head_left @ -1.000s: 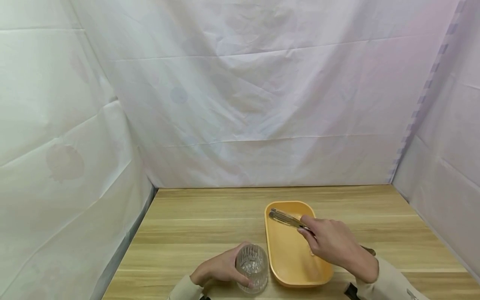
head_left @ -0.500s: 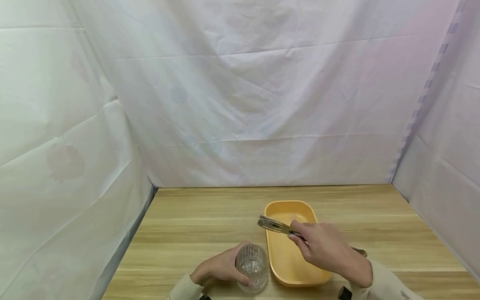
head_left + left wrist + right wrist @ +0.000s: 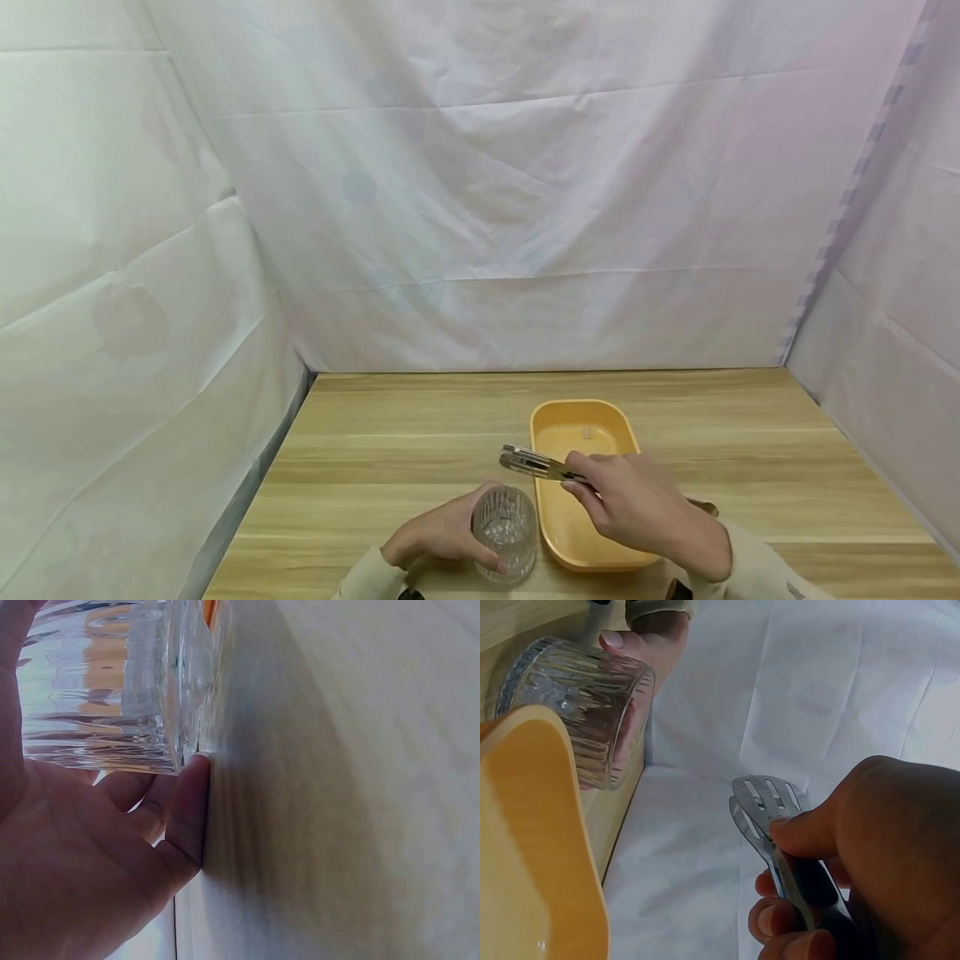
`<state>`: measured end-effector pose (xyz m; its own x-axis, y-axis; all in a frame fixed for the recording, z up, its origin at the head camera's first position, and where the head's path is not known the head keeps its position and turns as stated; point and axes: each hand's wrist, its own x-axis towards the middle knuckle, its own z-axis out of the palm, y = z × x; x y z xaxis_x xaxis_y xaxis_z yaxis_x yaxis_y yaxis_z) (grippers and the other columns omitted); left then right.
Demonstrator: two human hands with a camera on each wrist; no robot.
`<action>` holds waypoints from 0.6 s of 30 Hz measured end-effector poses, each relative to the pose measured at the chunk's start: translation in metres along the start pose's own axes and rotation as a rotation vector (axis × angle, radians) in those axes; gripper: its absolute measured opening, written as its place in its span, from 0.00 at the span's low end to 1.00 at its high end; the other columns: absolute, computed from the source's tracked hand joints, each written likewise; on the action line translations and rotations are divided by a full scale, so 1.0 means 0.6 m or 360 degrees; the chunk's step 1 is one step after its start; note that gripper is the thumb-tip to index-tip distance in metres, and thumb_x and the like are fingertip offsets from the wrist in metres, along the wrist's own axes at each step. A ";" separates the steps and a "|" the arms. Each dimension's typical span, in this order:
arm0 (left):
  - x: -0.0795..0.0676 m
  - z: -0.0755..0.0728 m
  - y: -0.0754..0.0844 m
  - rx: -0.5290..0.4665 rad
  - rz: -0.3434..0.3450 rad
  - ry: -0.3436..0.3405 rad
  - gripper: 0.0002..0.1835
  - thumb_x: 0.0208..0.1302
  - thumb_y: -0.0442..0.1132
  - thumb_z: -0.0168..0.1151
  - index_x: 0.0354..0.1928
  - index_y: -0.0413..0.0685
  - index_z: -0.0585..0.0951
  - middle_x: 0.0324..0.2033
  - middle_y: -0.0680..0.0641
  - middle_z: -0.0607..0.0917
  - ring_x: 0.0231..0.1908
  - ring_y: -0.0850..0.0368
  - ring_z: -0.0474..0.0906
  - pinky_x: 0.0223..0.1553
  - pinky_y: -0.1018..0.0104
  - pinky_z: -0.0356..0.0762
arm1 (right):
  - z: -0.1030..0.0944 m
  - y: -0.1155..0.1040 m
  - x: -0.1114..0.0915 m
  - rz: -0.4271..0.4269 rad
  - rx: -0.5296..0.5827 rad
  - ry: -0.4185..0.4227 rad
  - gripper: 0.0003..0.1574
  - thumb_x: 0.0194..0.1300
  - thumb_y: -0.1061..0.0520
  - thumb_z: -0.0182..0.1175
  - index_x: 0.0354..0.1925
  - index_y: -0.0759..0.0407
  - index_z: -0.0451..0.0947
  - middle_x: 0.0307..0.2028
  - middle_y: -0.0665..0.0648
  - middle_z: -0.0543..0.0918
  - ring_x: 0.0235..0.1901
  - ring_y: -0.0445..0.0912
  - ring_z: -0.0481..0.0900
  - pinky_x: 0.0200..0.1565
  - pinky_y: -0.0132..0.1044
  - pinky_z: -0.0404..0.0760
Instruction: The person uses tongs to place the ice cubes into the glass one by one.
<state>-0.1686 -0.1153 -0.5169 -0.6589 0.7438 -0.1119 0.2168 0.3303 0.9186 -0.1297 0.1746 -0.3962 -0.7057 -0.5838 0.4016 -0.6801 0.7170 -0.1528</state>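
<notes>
Slotted metal tongs (image 3: 536, 463) are held in the air over the orange tray (image 3: 577, 525), their long axis running crosswise at a shallow slant. The slotted ends point to the person's left and slightly away, reaching past the tray's left rim; the rear end shows behind the wrist on the right. The right hand (image 3: 633, 507) is closed around the tongs, thumb pressed on one arm, and the two slotted ends lie close together with a narrow gap between them.

Just left of the tray, a ribbed clear glass (image 3: 506, 537) stands upright on the wooden table (image 3: 375, 450), clear pieces (image 3: 551, 690) inside. The left hand (image 3: 450, 529) curls around its side. One small clear piece (image 3: 587, 432) lies near the tray's far end.
</notes>
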 end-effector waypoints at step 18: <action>0.002 0.001 0.000 -0.0080 -0.0003 -0.0026 0.45 0.49 0.41 0.79 0.68 0.66 0.64 0.61 0.56 0.74 0.61 0.60 0.70 0.62 0.65 0.65 | 0.010 -0.013 0.002 -0.0045 0.0015 -0.0003 0.16 0.67 0.48 0.64 0.29 0.44 0.66 0.18 0.34 0.56 0.14 0.30 0.52 0.16 0.25 0.51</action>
<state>-0.1689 -0.1141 -0.5172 -0.6473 0.7528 -0.1193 0.1790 0.3023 0.9363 -0.1267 0.1661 -0.4001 -0.6864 -0.6046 0.4041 -0.7016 0.6966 -0.1497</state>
